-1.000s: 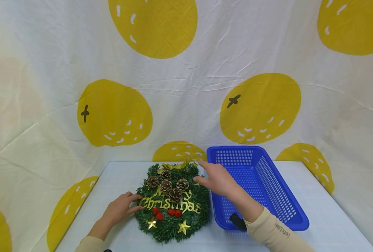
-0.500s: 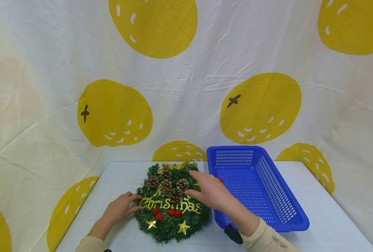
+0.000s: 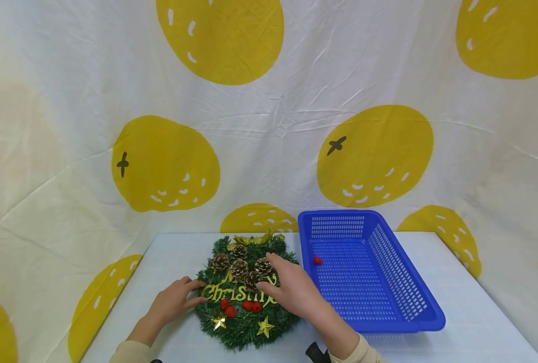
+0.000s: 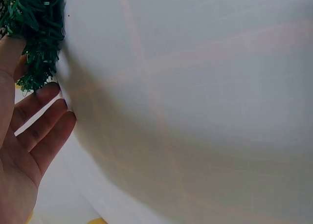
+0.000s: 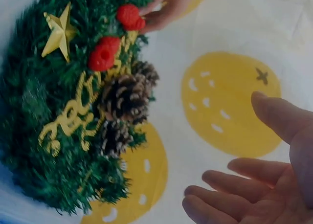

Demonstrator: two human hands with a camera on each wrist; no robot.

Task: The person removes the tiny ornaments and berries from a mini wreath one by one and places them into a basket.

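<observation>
From the head view, my left hand [image 3: 174, 302] rested relaxed fingers on the left edge of the round green tinsel Christmas wreath [image 3: 246, 290] lying on the white table [image 3: 477, 322]. My right hand [image 3: 291, 290] hovered spread above its right side, holding nothing, left of the blue plastic basket [image 3: 377, 282].

In the left wrist view, my straight fingers [image 4: 41, 119] touched the wreath [image 4: 34, 33].

In the right wrist view, my fingers [image 5: 234, 192] were loosely spread and empty.

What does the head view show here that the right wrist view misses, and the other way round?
Only the head view shows the blue basket with a red berry in it, the table, and the right hand over the wreath's right side.

Only the right wrist view shows the right palm with fingers straight, holding nothing.

Both show the wreath with pine cones, gold star, red berries, and the left hand at its edge.
</observation>
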